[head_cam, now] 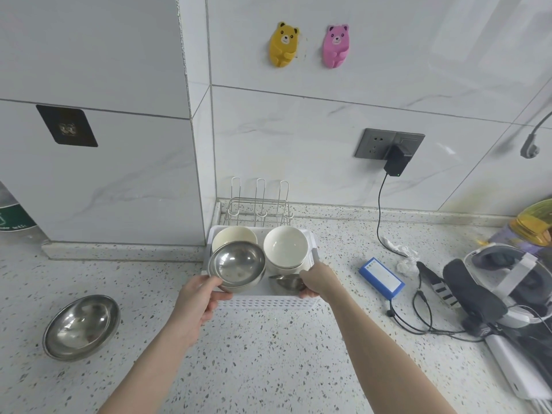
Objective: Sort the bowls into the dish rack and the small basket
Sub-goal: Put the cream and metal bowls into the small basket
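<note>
White perforated plastic basket (265,303), gripped between both hands, left hand (198,297) and right hand (318,280) closed on its rim, holds stacked steel bowls (237,265), white ceramic bowls (285,248), a steel spoon (288,282).

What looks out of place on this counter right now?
One steel bowl sits alone on the counter, tilted, far left of the white basket holding the other bowls. Nothing looks spilled or broken.
</note>
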A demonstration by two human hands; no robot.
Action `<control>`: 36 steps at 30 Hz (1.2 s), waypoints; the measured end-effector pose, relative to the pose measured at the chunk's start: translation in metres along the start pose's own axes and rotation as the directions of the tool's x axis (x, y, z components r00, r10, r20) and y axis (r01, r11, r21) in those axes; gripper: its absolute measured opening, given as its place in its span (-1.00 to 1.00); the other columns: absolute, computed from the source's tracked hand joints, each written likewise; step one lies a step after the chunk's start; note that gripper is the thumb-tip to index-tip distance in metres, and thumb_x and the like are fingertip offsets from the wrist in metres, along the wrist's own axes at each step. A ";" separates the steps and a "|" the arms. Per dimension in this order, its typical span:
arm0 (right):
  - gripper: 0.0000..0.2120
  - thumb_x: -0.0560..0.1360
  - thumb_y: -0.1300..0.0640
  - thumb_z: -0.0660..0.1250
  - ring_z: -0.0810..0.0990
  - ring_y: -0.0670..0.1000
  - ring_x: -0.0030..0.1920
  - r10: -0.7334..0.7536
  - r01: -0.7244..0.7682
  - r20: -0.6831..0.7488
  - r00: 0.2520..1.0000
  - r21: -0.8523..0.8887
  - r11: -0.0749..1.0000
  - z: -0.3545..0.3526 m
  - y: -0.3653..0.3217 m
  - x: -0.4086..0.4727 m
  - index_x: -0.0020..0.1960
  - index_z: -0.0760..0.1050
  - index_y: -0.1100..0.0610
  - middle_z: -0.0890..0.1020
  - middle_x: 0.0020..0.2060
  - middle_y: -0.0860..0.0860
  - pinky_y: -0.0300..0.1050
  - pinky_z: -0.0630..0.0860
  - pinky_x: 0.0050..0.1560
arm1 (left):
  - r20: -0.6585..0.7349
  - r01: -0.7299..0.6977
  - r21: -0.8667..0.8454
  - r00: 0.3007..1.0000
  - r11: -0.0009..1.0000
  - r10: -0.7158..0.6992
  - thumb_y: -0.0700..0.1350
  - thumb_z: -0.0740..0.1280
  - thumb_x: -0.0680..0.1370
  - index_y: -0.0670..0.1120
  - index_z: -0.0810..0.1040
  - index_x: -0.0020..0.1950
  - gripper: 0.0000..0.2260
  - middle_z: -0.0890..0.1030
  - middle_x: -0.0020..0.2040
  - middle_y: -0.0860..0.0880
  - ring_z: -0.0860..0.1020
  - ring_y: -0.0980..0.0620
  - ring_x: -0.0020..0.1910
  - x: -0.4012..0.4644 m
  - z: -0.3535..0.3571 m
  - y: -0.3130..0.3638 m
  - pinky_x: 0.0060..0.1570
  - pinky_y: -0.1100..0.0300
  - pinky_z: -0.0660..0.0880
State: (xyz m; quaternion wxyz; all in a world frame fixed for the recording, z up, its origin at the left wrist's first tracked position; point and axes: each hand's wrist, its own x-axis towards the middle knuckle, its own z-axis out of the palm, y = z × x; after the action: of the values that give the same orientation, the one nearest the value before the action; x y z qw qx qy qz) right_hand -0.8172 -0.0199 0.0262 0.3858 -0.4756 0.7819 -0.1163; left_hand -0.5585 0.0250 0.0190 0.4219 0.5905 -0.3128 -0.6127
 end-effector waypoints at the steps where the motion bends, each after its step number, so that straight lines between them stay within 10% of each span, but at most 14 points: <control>1: -0.62 0.51 0.17 0.08 0.52 -0.04 -0.54 0.002 -0.002 -0.006 1.000 -0.039 0.999 -0.001 0.001 -0.001 0.27 0.35 0.30 0.66 -0.42 0.10 0.03 0.58 -0.21 | 0.001 0.002 0.002 1.000 1.000 -0.002 -0.16 0.33 0.56 -0.12 0.56 0.10 -0.87 0.72 -0.19 -0.22 0.32 0.13 -0.57 0.000 0.000 0.000 -0.63 0.32 0.20; 5: -0.65 0.57 0.02 0.11 0.57 0.02 -0.22 -0.104 0.040 -0.191 0.976 -0.312 0.949 -0.013 -0.006 -0.011 0.33 0.38 -0.01 0.67 -0.14 0.03 -0.10 0.56 -0.15 | 0.000 0.006 -0.001 1.000 1.000 -0.006 -0.17 0.32 0.56 -0.14 0.56 0.10 -0.86 0.72 -0.20 -0.22 0.32 0.13 -0.57 0.002 -0.001 0.001 -0.64 0.32 0.21; 13: -0.66 0.54 -0.04 0.33 0.66 -0.10 -0.22 -0.535 0.536 -0.054 0.843 0.156 0.830 -0.008 -0.024 -0.041 0.30 0.44 -0.21 0.57 0.19 -0.13 -0.30 0.54 -0.14 | 0.011 0.032 0.000 0.999 0.999 -0.032 -0.17 0.32 0.57 -0.22 0.55 0.13 -0.82 0.71 -0.16 -0.27 0.31 0.10 -0.54 0.007 -0.004 0.012 -0.63 0.32 0.21; 17: -0.65 0.55 0.02 0.35 0.70 0.02 -0.22 -0.573 0.556 0.037 0.819 0.199 0.807 0.005 -0.024 -0.045 0.31 0.45 -0.17 0.44 0.30 -0.09 -0.14 0.62 -0.03 | 0.032 0.062 0.020 0.998 0.998 -0.063 -0.15 0.32 0.57 -0.26 0.57 0.12 -0.79 0.70 -0.18 -0.26 0.32 0.10 -0.52 0.010 -0.008 0.018 -0.62 0.30 0.20; 23: -0.63 0.53 0.02 0.39 0.70 -0.02 -0.30 -0.609 0.578 0.039 0.792 0.275 0.769 0.013 -0.026 -0.043 0.28 0.44 -0.25 0.46 0.30 -0.12 -0.41 0.43 -0.37 | 0.067 0.098 0.070 0.992 0.993 -0.102 -0.15 0.30 0.57 -0.30 0.58 0.09 -0.77 0.68 -0.25 -0.25 0.30 0.10 -0.54 0.013 -0.014 0.021 -0.63 0.30 0.21; 27: -0.70 0.51 0.02 0.42 0.72 0.07 -0.30 -0.597 0.515 0.124 0.793 0.387 0.765 0.015 -0.028 -0.038 0.16 0.50 -0.30 0.50 0.27 -0.17 -0.04 0.64 -0.03 | 0.099 0.119 0.084 0.987 0.989 -0.127 -0.16 0.29 0.58 -0.33 0.56 0.10 -0.76 0.67 -0.27 -0.24 0.32 0.10 -0.54 0.013 -0.014 0.022 -0.62 0.31 0.22; 36: -0.93 0.47 -0.02 0.45 0.66 0.12 -0.41 -0.563 0.459 0.114 0.818 0.460 0.760 0.024 -0.021 -0.021 -0.07 0.58 -0.11 0.59 0.12 -0.08 0.02 0.65 -0.27 | 0.063 0.110 0.200 0.990 0.974 -0.125 0.08 0.31 0.57 -0.25 0.62 0.04 -0.62 0.67 -0.32 -0.11 0.27 0.13 -0.59 0.016 -0.015 0.028 -0.69 0.33 0.14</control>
State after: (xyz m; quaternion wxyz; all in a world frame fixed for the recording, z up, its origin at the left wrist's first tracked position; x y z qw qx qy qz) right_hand -0.7814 -0.0086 0.0321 0.5237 -0.5903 0.5243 -0.3202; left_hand -0.5391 0.0003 0.0346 0.3126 0.6234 -0.3519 -0.6244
